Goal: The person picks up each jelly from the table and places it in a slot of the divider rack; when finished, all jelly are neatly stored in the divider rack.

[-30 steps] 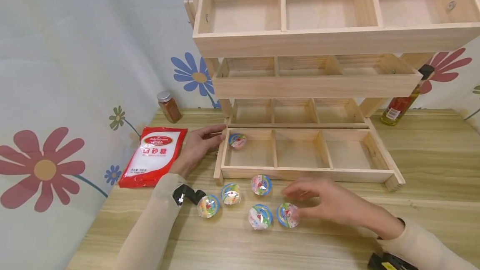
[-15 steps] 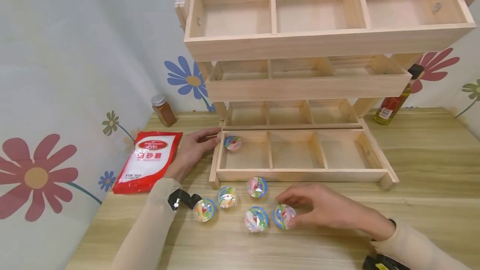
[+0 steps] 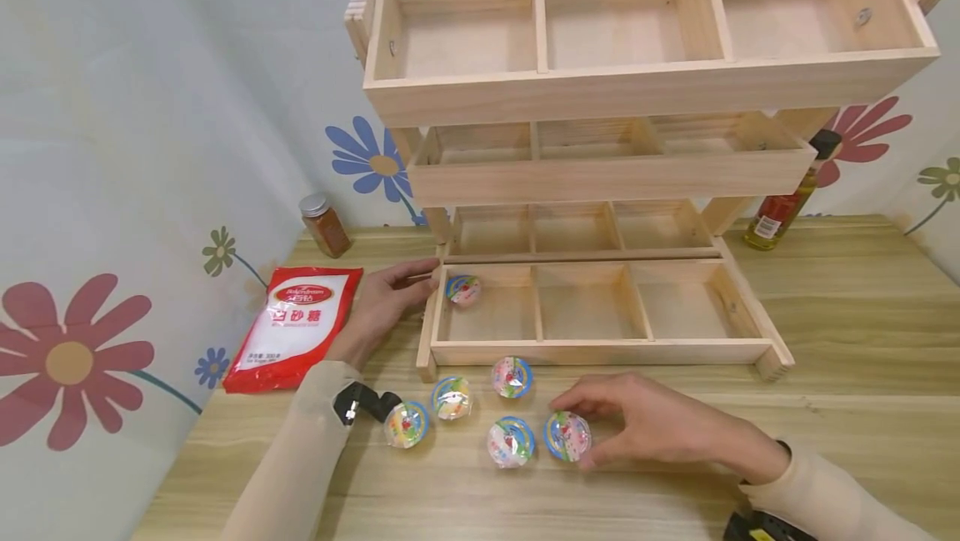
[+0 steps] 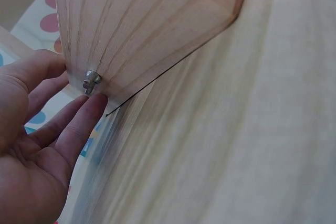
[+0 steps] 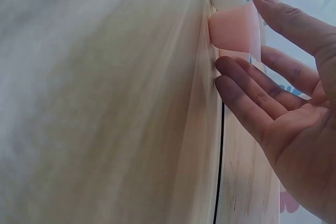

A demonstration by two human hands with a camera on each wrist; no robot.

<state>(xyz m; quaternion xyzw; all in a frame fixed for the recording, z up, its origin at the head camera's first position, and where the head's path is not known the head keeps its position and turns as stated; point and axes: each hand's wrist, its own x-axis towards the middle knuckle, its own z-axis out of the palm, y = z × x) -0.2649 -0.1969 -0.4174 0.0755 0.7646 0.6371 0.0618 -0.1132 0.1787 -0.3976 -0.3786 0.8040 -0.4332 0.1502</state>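
Observation:
In the head view my right hand reaches round a jelly cup with a blue-edged, printed lid that stands on the table. The right wrist view shows this pink cup between the thumb and the spread fingers, not gripped. To its left stand several more jelly cups, among them a pink one and a yellow one. My left hand rests its fingertips against the left side of the wooden rack, beside a metal bolt. One jelly cup lies in the rack's bottom left compartment.
Upper tiers of the rack overhang the bottom trays. A red and white sugar bag lies left of my left hand, with a spice jar behind it. An oil bottle stands behind the rack at right.
My right hand has lowered slightly and settled round the rightmost jelly cup. The left hand stays against the rack. The head view has shifted a little.

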